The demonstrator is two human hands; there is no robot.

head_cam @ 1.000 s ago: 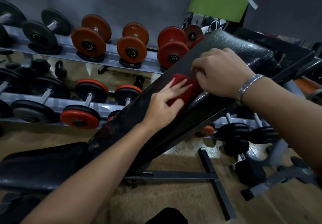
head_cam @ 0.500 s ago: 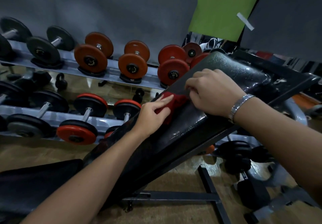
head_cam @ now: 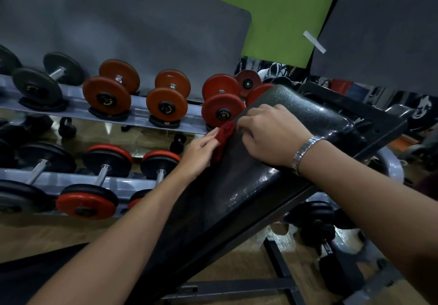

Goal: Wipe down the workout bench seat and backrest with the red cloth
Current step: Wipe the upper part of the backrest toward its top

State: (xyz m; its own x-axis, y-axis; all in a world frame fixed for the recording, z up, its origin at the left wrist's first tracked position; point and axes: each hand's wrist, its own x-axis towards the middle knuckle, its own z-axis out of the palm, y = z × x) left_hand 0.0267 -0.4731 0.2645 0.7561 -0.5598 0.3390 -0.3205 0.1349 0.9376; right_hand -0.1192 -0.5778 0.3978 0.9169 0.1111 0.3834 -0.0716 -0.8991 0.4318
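The black padded backrest [head_cam: 248, 186] of the bench slopes up from lower left to upper right. A small red cloth [head_cam: 224, 135] lies bunched at its left edge, near the top. My left hand [head_cam: 199, 153] presses on the cloth's lower part with its fingers laid flat. My right hand [head_cam: 270, 136], with a metal watch on the wrist, has its fingers curled onto the cloth's upper end; most of the cloth is hidden under both hands. The dark seat pad [head_cam: 35, 266] shows at the bottom left.
A two-tier dumbbell rack [head_cam: 78, 105] with orange, red and black dumbbells runs along the left behind the bench. The bench's steel frame [head_cam: 279, 264] stands on a wooden floor. More dumbbells [head_cam: 317, 221] and a grey machine part lie to the right.
Both hands and the red cloth have slid from the middle of the backrest toward its left edge, and the view has tilted upward.
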